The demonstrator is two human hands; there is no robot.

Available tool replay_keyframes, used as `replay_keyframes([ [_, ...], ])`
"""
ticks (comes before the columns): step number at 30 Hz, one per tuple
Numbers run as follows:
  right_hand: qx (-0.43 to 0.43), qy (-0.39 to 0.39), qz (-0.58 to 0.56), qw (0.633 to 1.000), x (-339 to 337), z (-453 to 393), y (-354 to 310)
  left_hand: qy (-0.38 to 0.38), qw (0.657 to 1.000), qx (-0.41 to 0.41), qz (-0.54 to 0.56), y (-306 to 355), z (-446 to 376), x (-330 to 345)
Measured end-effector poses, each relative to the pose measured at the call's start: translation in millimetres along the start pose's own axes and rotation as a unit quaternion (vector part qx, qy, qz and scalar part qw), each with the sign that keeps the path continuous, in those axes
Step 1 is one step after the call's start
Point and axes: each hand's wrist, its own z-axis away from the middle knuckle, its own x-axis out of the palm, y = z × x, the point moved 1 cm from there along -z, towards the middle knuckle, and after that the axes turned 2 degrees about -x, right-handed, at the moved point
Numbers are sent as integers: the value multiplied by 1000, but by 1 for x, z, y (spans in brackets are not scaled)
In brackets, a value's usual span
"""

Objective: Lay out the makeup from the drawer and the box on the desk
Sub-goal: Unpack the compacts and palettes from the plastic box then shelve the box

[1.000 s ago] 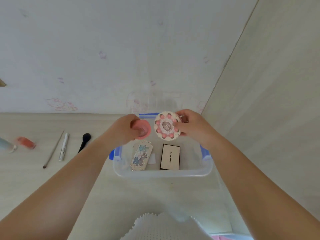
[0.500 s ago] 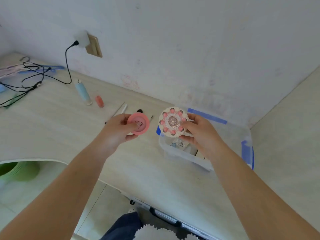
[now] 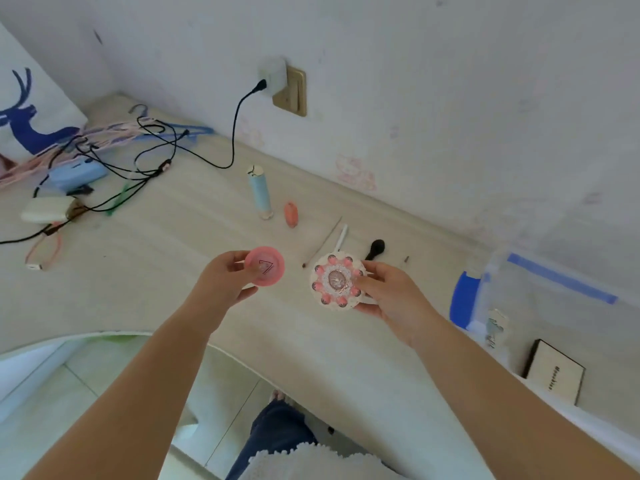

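Note:
My left hand (image 3: 223,280) grips a round pink compact (image 3: 265,266) above the desk. A round white compact with pink blobs around its rim (image 3: 336,285) is held in my right hand (image 3: 388,292). Both hover over the desk (image 3: 156,265), left of the clear plastic box (image 3: 540,299) with blue clips. Inside the box lie a decorated silver palette (image 3: 493,327) and a beige card-like palette (image 3: 554,372). On the desk behind my hands lie a pale blue tube (image 3: 260,192), an orange-pink lipstick (image 3: 291,214), a thin stick (image 3: 323,242), a white pen (image 3: 341,237) and a black brush (image 3: 375,249).
Tangled black cables (image 3: 149,147), a blue device (image 3: 76,173) and a white charger (image 3: 46,209) clutter the desk's left end. A plug sits in a wall socket (image 3: 289,91). The desk's curved front edge (image 3: 104,336) runs below my left arm, with floor and my legs beneath.
Both hands carried the compacts out of the box and to the left over the desk. My head turned left, so the box now sits at the right edge.

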Motion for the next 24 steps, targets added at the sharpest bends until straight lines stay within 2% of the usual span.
replay_keyframes([
  [3,35,16,-14,999,39,-34,13,12,999,-23,-44,-3,-45,-29],
  [10,102,47,-20,993,107,-91,34,-35,977,-34,-208,-1,-131,-73],
  [18,132,63,0,989,132,-114,49,-95,957,-41,-271,-10,-169,-92],
  [24,130,75,28,988,140,-125,49,-123,941,-8,-315,-9,-187,-94],
])
